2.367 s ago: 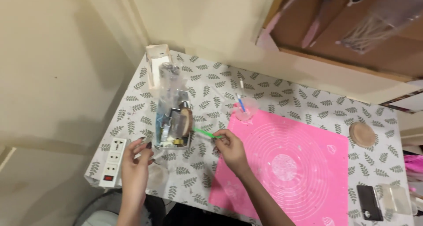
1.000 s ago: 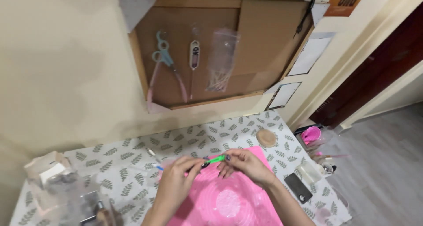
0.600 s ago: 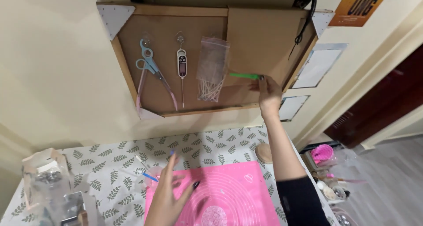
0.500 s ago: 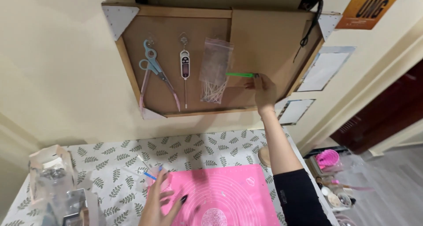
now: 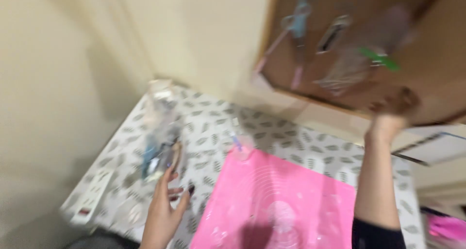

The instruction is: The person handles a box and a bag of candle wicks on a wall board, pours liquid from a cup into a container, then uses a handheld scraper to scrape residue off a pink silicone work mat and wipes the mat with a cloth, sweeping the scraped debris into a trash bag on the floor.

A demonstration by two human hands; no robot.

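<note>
Looking pretty blurry overall, but the right hand is seen raised just below the corkboard, grip can't be told. A green tool is pinned on the corkboard, just above that hand. The left hand is held open, nothing grasped, well below the corkboard beside the pink mat.

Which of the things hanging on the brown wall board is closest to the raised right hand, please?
The small green tool, hanging just above the right hand. The blue-handled scissors, the white slim gadget and the clear bag all hang farther left on the board.
</note>
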